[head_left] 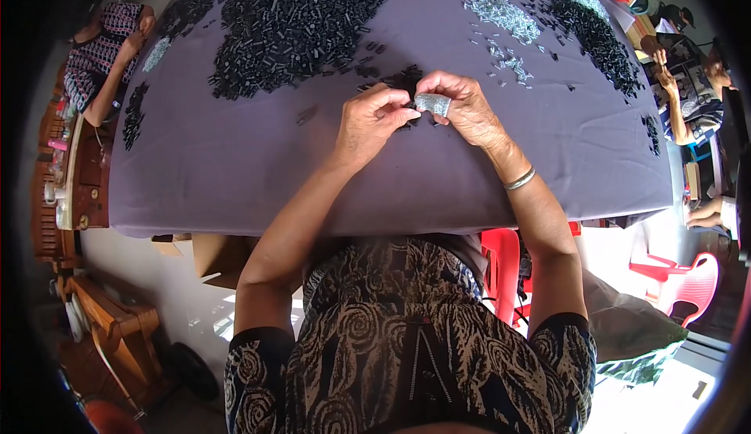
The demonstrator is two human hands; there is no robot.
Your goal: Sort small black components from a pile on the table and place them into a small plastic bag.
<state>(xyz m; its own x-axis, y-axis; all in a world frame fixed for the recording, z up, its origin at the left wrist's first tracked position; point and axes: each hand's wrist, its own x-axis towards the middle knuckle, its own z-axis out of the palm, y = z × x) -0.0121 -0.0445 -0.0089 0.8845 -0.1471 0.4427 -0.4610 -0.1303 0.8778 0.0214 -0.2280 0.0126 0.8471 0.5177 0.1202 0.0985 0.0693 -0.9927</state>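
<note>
My hands meet above the near middle of the cloth-covered table. In my right hand [468,113] a small shiny, silvery-white piece [433,104] is pinched between thumb and fingers; its exact kind is unclear. My left hand [369,126] is closed in a pinch, its fingertips at the left end of that piece. Whatever sits between those fingertips is too small to name. Just behind and under my hands lies a small group of black pieces [407,79], partly hidden by my fingers.
A large heap of small black cylindrical parts [301,27] covers the far left of the purple-grey cloth [235,176]. Silvery pieces [504,18] and another black heap [598,46] lie at right. People [106,54] sit at both sides. A red chair [684,285] stands lower right.
</note>
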